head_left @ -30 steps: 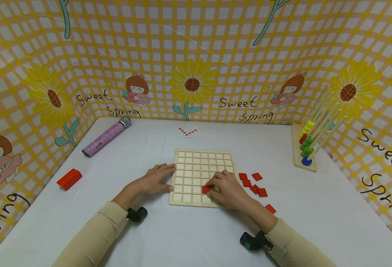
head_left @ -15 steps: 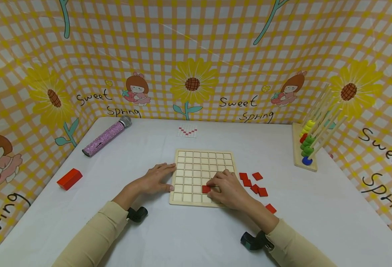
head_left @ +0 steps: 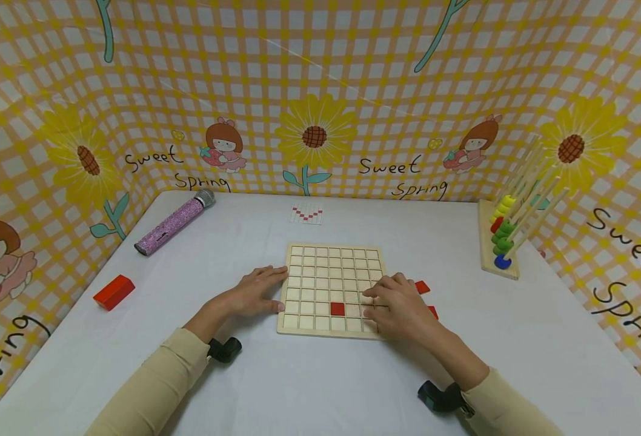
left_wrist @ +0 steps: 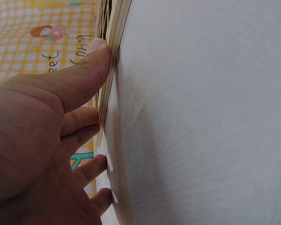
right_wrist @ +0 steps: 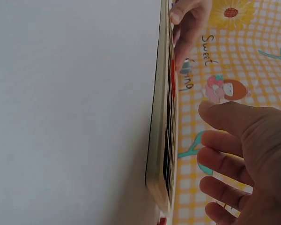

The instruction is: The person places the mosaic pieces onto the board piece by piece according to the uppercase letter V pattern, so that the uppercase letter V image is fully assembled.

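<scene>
A square wooden grid board (head_left: 304, 332) lies flat on the white table. One red square tile (head_left: 337, 309) sits in a cell of its second row from the front. My left hand (head_left: 254, 293) rests at the board's left edge, thumb and fingertips touching the rim, as the left wrist view also shows. Above the right part of the board hovers my right hand (head_left: 399, 306), fingers loosely bent and parted, holding nothing; the right wrist view shows it apart from the board. Loose red tiles (head_left: 421, 287) lie right of the board, partly hidden behind this hand.
A small card (head_left: 306, 214) with a red V pattern lies behind the board. At left are a purple microphone (head_left: 170, 227) and a red block (head_left: 114, 293). A wooden peg stand (head_left: 498, 242) with coloured beads stands at right. Patterned cloth walls surround the table.
My right hand has let go of the red tile, leaving it in its cell, and moved right across the board towards the loose tiles. The left hand has stayed put.
</scene>
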`<state>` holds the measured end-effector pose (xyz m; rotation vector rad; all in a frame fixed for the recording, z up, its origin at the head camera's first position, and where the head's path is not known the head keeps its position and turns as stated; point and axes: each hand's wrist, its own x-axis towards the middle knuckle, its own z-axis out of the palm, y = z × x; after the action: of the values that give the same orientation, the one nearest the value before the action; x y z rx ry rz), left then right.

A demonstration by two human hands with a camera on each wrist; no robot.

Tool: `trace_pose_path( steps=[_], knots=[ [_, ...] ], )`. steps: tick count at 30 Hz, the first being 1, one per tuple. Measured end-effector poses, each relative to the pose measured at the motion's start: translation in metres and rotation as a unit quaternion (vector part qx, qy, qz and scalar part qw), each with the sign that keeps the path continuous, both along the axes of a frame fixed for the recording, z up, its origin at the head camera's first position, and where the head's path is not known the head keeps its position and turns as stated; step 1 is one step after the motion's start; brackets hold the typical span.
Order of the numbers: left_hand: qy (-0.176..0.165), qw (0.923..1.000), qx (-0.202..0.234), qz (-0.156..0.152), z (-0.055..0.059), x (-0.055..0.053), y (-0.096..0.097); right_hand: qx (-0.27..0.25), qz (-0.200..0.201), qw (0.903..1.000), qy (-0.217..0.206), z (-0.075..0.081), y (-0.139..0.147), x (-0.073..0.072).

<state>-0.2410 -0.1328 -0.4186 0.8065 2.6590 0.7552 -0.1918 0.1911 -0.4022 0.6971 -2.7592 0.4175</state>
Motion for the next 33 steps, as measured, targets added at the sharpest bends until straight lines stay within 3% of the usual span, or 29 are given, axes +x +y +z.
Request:
trace_pose_path(
  steps=[11, 21, 33],
  knots=[
    [-0.001, 1.0, 0.0, -0.001, 0.001, 0.0, 0.0, 0.0, -0.014, 0.9993, 0.034, 0.001, 0.043, 0.011],
    [-0.005, 1.0, 0.003, 0.0, 0.0, 0.0, 0.0, 0.027, -0.067, 0.9974, -0.009, 0.0, 0.076, 0.017],
    [-0.006, 1.0, 0.003, 0.002, 0.0, 0.0, 0.001, 0.035, -0.088, 0.9952, -0.026, -0.006, 0.096, 0.016]
  ],
)
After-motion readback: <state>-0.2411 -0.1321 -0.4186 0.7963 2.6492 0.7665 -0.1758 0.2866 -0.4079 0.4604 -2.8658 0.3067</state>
